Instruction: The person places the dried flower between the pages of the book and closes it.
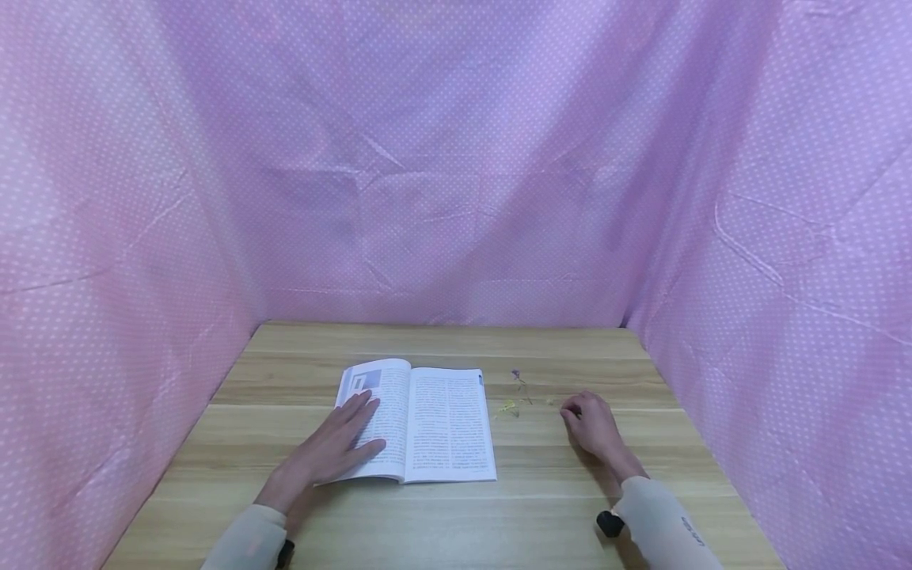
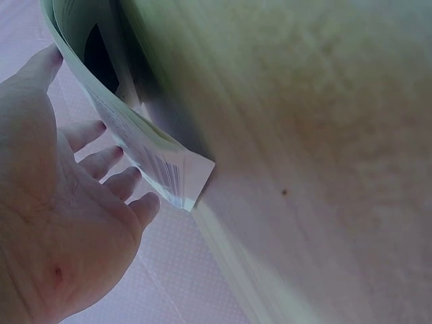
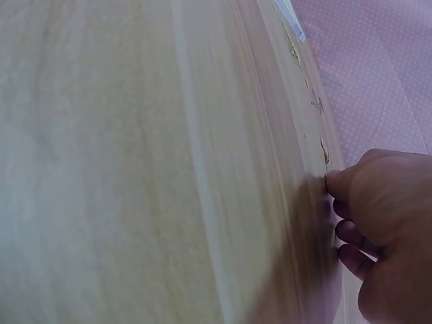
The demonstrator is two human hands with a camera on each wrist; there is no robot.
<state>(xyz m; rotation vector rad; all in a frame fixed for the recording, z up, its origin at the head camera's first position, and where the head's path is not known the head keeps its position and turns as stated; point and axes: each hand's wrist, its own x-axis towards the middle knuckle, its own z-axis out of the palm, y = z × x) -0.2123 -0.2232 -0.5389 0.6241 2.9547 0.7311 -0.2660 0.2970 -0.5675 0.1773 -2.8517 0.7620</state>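
Observation:
An open book [image 1: 450, 427] with printed pages lies on the table. My left hand [image 1: 333, 445] rests on its left page, fingers spread and straight. The left wrist view shows the fingers along the outer side of the curving pages [image 2: 145, 145]. To the right of the book lie a dried purple flower [image 1: 516, 374] on a thin stem and a yellow-green sprig [image 1: 509, 407]. My right hand [image 1: 594, 426] is low over the table, its thumb and forefinger pinching the stem end of a small pale dried flower [image 3: 325, 151]. The other fingers are curled.
The wooden table [image 1: 456, 526] has light grain stripes. Pink polka-dot cloth [image 1: 456, 158] hangs behind it and on both sides. A black wrist strap piece [image 1: 609, 523] shows beneath the right sleeve [image 1: 659, 518].

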